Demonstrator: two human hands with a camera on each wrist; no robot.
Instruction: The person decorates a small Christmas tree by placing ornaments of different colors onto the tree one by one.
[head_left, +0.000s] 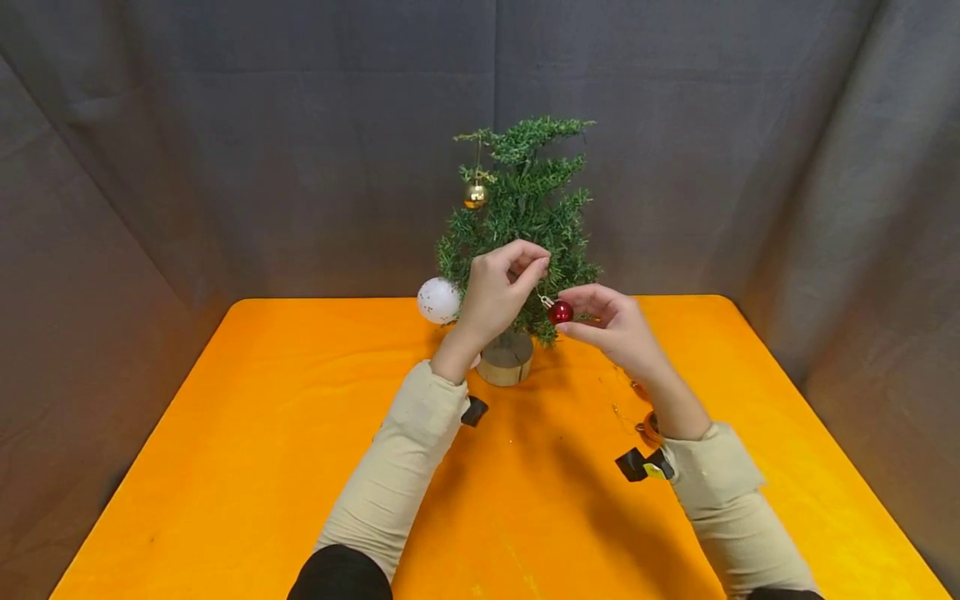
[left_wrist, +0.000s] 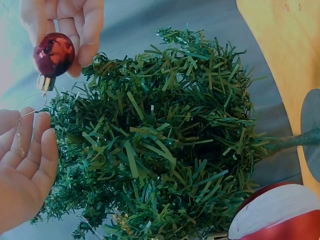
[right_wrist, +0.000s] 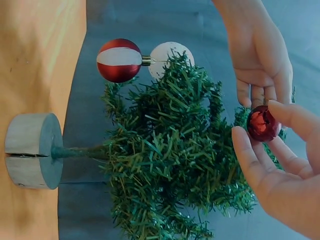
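Between the thumb and fingers of my right hand (head_left: 617, 331) is a small shiny red bauble (head_left: 560, 312) with a gold cap. A thin gold string (left_wrist: 20, 131) runs from that cap to my left hand (head_left: 501, 285), whose thumb and forefinger pinch it. Both hands are in front of a small artificial Christmas tree (head_left: 536, 200), the left one higher. On the tree's upper left a gold bauble (head_left: 476, 196) hangs by a string. Lower down on the left are a white speckled bauble (head_left: 438, 301) and a red-and-white striped bauble (right_wrist: 119, 60), mostly hidden in the head view.
The tree stands on a round wooden base (head_left: 504, 367) on an orange cloth-covered table (head_left: 300, 433). Orange-gold baubles (head_left: 651, 427) lie by my right forearm, partly hidden by it. Grey curtains (head_left: 337, 167) hang behind and at both sides.
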